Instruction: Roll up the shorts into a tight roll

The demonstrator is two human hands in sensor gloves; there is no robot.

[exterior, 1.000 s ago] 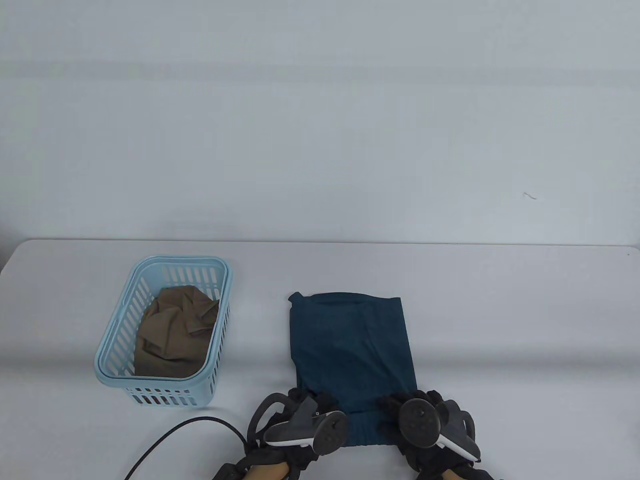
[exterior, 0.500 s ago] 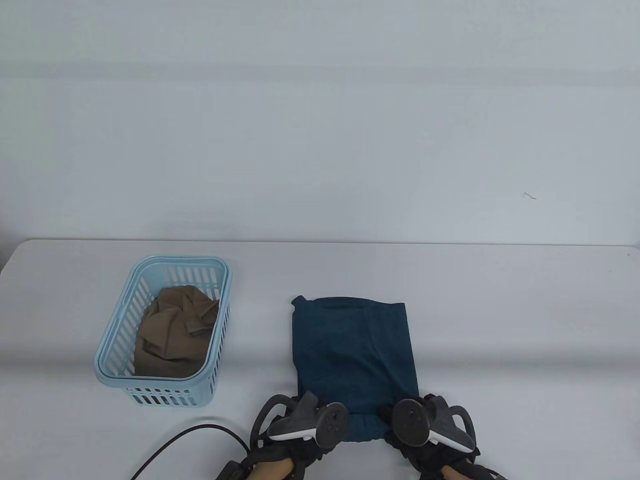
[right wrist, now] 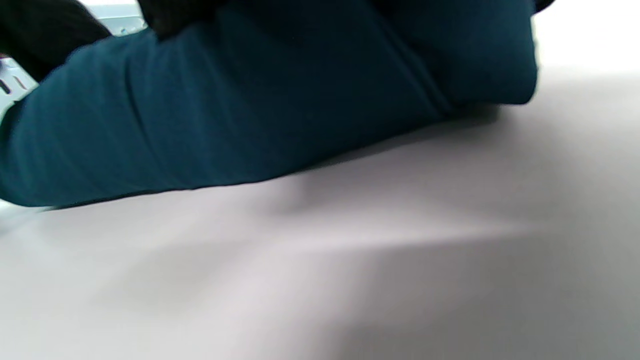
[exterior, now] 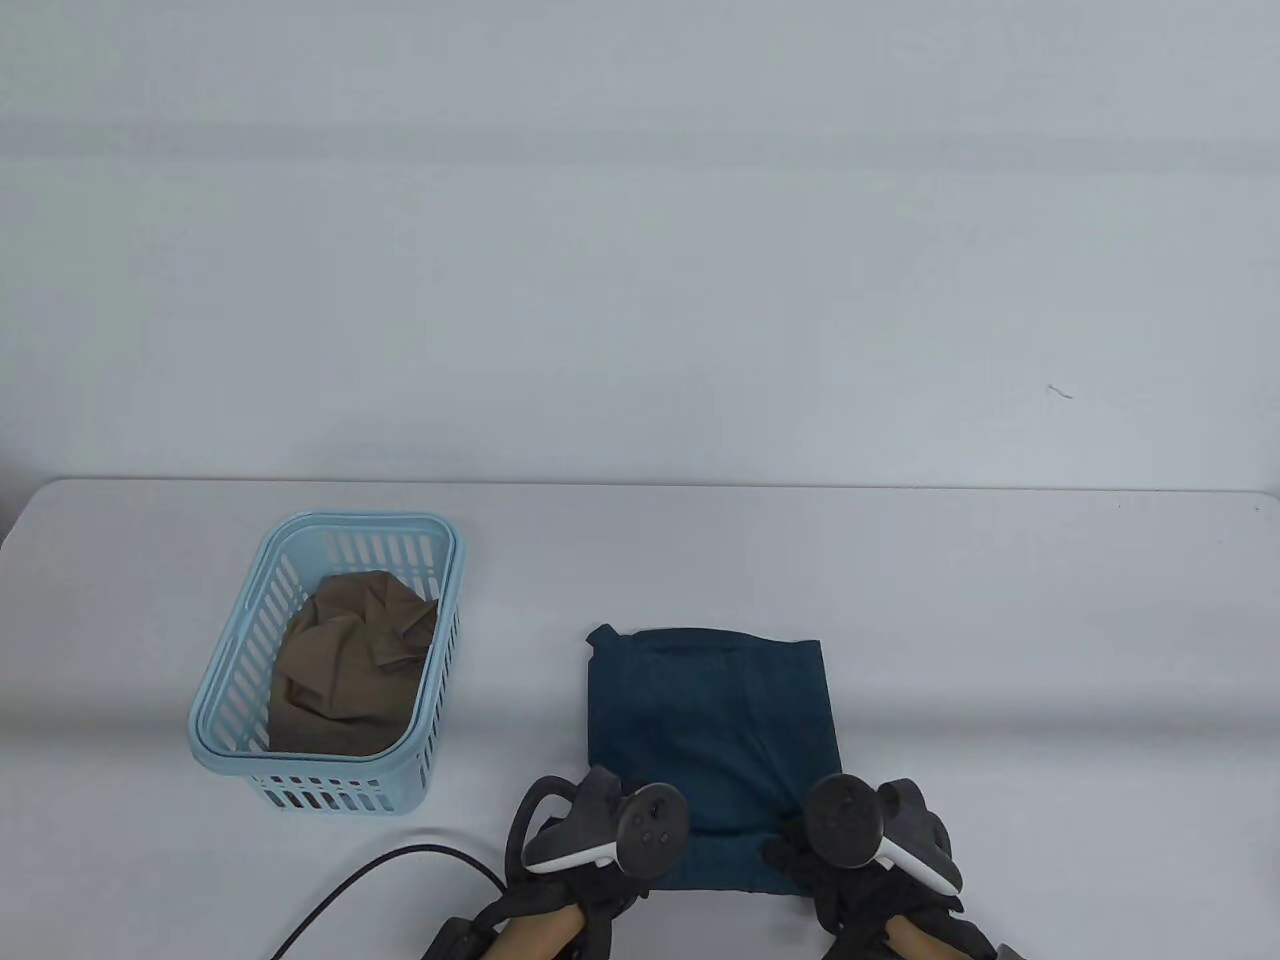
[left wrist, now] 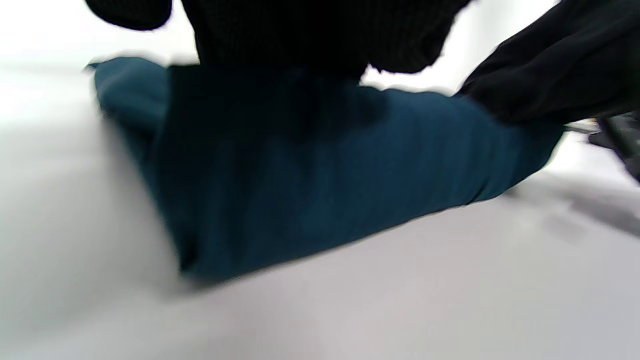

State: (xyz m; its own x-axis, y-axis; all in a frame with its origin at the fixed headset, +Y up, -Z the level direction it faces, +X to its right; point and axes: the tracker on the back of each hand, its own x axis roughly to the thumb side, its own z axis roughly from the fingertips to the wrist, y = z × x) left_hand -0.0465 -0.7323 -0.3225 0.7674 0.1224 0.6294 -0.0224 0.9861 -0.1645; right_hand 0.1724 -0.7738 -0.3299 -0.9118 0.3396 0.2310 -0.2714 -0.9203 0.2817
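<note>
The teal shorts (exterior: 712, 725) are laid lengthwise away from both hands. The near edge is gripped by the left hand (exterior: 590, 850) and right hand (exterior: 860, 860), equally near; finger curl cannot be told.

You're at a bare recording bench, a lab-style setup, plain white table (exterior: 1000, 620), blank pale wall (exterior: 640, 250) at 12 o'clock, light-blue laundry basket (exterior: 225, 700) at 9 o'clock, black cable (exterior: 370, 880) at 7 o'clock.

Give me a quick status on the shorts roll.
Left hand and right hand both grip teal shorts at near edge. Far part flat, unrolled. Nothing in the way.
</note>
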